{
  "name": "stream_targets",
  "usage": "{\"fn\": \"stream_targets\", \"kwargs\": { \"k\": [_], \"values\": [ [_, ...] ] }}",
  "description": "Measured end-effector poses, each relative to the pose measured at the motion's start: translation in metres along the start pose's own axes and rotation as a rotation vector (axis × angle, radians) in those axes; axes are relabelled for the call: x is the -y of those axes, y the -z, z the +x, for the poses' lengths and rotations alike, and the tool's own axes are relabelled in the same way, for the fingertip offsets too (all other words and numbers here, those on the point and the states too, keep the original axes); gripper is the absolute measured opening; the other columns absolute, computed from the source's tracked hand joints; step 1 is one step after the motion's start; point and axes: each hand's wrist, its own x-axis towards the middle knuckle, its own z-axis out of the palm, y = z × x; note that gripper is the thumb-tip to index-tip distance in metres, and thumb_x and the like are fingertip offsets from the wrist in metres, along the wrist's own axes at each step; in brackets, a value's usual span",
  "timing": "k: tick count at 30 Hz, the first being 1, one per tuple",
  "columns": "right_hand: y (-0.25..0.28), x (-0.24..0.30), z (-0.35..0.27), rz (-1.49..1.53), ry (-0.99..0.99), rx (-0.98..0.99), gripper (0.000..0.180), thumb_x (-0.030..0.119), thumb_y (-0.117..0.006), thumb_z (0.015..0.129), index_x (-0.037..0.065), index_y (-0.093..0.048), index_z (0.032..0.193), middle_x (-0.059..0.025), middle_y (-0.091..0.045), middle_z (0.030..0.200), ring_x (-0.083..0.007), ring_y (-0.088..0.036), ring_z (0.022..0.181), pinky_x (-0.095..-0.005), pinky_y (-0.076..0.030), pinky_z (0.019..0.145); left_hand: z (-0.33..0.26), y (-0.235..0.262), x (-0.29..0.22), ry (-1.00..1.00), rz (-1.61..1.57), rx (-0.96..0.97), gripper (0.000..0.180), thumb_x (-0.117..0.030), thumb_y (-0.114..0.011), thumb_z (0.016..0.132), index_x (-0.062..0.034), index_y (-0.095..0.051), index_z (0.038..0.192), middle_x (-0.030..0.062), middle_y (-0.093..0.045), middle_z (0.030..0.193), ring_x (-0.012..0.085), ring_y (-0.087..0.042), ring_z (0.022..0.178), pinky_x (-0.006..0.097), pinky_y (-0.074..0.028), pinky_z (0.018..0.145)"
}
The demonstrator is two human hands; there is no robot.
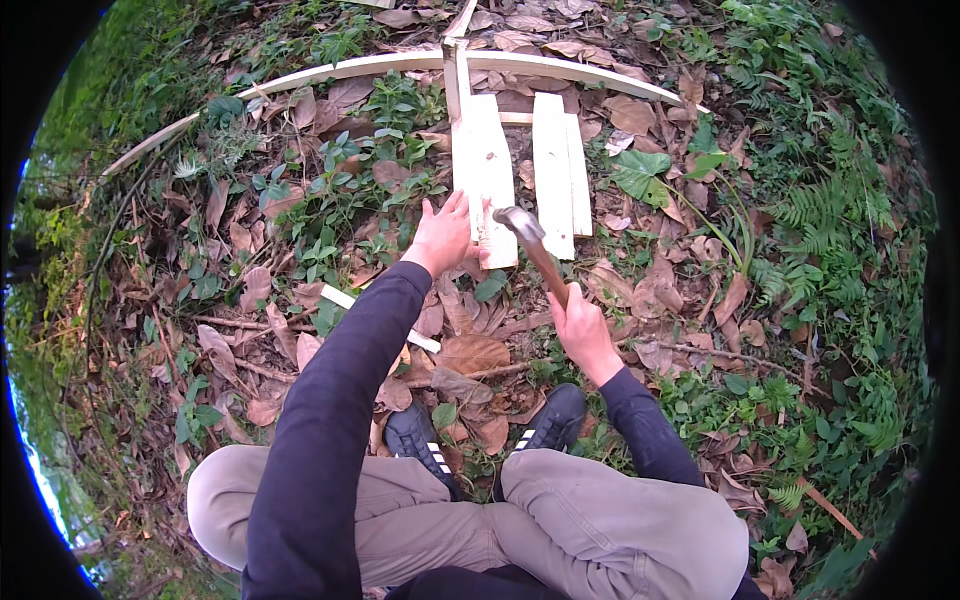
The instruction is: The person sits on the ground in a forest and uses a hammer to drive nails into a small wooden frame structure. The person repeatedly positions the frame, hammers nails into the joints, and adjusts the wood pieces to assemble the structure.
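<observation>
- No package, label, sign or screen shows anywhere in this view, from twelve o'clock round to six.
</observation>
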Motion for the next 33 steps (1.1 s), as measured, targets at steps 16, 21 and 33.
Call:
{"fn": "stream_targets", "kwargs": {
  "k": [16,21,33],
  "values": [
    [-0.038,0.005,0.057,0.462,-0.131,-0.243,0.04,0.03,-0.056,0.105,-0.006,-0.058,0.122,-0.0135,-0.067,0.068,-0.0277,-0.067,0.058,-0.0392,-0.053,0.058,-0.018,-0.022,-0.019,0.172,-0.53,-0.489,0.083,-0.035,-0.082,0.075,-0.0041,-0.046,0.144,0.0182,-0.048,0.145,0.0354,-0.042,0.139,0.056,-0.039,0.111],
    [-0.048,0.009,0.091,0.775,-0.463,0.031,0.062,0.035,-0.056,0.104,-0.01,-0.044,0.144,-0.0096,-0.064,0.065,-0.0152,-0.058,0.045,-0.0316,-0.048,0.043,-0.037,-0.055,-0.083,0.576,-0.728,-0.742,0.048,-0.03,-0.081,0.079,-0.0038,-0.054,0.108,0.013,-0.057,0.102,0.0307,-0.061,0.095,0.042,-0.05,0.083],
    [-0.051,0.01,0.092,0.756,-0.455,0.034,0.063,0.042,-0.057,0.104,-0.005,-0.047,0.145,-0.0025,-0.056,0.056,-0.0105,-0.053,0.04,-0.0277,-0.043,0.037,-0.016,-0.068,-0.087,0.869,-0.97,-0.479,0.054,-0.05,-0.073,0.089,0.0032,-0.071,0.098,0.0208,-0.074,0.097,0.0318,-0.071,0.096,0.042,-0.054,0.088]
  ]
}}
